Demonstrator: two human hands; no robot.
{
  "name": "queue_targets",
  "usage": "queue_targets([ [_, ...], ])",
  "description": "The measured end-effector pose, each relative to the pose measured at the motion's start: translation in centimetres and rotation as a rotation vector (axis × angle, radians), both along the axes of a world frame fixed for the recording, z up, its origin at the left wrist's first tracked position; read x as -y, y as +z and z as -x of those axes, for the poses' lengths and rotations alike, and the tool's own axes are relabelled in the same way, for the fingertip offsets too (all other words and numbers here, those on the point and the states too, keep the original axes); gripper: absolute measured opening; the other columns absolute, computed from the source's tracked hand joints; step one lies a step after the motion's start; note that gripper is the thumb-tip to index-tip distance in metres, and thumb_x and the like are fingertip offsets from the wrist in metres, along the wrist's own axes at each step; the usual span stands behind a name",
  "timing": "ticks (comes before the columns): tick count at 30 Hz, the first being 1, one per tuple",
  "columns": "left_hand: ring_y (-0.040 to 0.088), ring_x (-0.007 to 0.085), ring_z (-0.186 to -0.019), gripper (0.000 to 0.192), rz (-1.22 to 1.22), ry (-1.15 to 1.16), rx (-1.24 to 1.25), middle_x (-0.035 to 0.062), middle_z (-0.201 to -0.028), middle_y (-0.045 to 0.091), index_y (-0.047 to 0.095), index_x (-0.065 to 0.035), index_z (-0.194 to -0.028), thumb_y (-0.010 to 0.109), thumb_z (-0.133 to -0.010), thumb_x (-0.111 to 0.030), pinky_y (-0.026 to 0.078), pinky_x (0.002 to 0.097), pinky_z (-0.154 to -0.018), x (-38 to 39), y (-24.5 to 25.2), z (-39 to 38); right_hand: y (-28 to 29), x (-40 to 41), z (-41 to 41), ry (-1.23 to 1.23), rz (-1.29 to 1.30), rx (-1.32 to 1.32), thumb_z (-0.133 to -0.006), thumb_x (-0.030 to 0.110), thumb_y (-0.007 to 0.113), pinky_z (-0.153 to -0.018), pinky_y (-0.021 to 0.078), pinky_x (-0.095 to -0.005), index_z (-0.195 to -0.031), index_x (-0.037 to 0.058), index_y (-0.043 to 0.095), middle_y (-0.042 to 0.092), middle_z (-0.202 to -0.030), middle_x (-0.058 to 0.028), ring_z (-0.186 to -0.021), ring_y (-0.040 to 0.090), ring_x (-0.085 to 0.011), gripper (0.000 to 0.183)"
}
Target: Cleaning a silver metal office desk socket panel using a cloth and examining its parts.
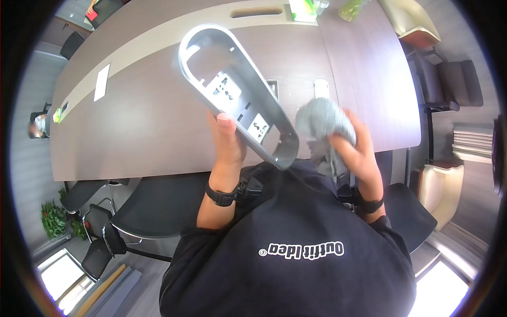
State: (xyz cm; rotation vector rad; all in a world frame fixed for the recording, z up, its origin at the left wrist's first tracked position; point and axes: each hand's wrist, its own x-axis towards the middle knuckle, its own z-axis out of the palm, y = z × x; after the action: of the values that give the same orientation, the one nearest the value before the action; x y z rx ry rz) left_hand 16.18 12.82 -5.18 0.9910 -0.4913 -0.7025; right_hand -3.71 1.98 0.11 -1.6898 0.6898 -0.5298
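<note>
My left hand (227, 134) grips a long oval grey socket housing (253, 85) by its lower left side, with the thumb over the rim. The housing is tilted above the table edge, and white power sockets (223, 90) show inside it. In my right hand (360, 150) is a bunched grey-green cloth (326, 119), blurred, just right of the housing and apart from it. A small white object (321, 86) lies on the table behind the cloth, partly covered by it. Part of a small rectangular fitting (273, 87) shows behind the housing.
The wooden table (138, 130) carries a white card (102, 82), a green-and-white box (303, 11), a drinking glass (321, 6) and a glass vase (352, 10). An oblong slot (256, 12) is cut in its top. Black chairs (158, 206) stand close by. A person (37, 126) sits far left.
</note>
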Motion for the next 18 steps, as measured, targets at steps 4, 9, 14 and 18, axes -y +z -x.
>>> queue_targets([
  [4,0.052,0.0224,-0.112,0.099,-0.008,0.119,0.101,0.0121,-0.124,0.047,0.033,0.0013,-0.131,0.051,-0.073,-0.076,0.048,0.0388,-0.09,-0.3,0.0,0.1,1.1,-1.4,0.2,0.375,0.58,-0.365,-0.067,0.01,0.062,-0.055,0.0463,-0.039,-0.118,0.0148,0.059,0.054,-0.069,-0.0085,-0.061,0.056,-0.0307,0.051],
  [9,0.052,0.0263,-0.109,0.089,0.399,-0.057,0.074,0.0145,-0.12,0.046,0.034,-0.0022,-0.13,0.072,-0.069,-0.055,0.047,0.0394,-0.088,-0.5,1.0,1.7,-0.9,-3.4,-1.8,0.345,0.666,-0.57,-0.072,0.016,0.063,-0.056,0.0472,-0.0399,-0.125,0.0168,0.054,0.057,-0.072,-0.0089,-0.063,0.059,-0.0301,0.055],
  [14,0.051,0.0285,-0.109,0.097,0.532,-0.158,0.395,0.0167,-0.121,0.044,0.031,-0.0012,-0.131,0.068,-0.067,-0.062,0.046,0.042,-0.089,-1.1,2.0,2.7,-1.2,-2.5,-2.3,0.505,0.375,-0.536,-0.076,0.014,0.055,-0.063,0.0485,-0.0444,-0.128,0.007,0.05,0.063,-0.086,-0.0162,-0.071,0.06,-0.0372,0.053],
  [18,0.05,0.0302,-0.108,0.103,0.641,-0.216,0.549,0.0186,-0.122,0.043,0.029,-0.0004,-0.132,0.065,-0.064,-0.068,0.044,0.044,-0.09,-2.3,2.8,2.1,-1.3,-1.1,-1.8,0.634,-0.237,-0.398,-0.078,0.011,0.048,-0.077,0.048,-0.0378,-0.125,0.0007,0.051,0.065,-0.1,-0.019,-0.086,0.063,-0.0313,0.049],
])
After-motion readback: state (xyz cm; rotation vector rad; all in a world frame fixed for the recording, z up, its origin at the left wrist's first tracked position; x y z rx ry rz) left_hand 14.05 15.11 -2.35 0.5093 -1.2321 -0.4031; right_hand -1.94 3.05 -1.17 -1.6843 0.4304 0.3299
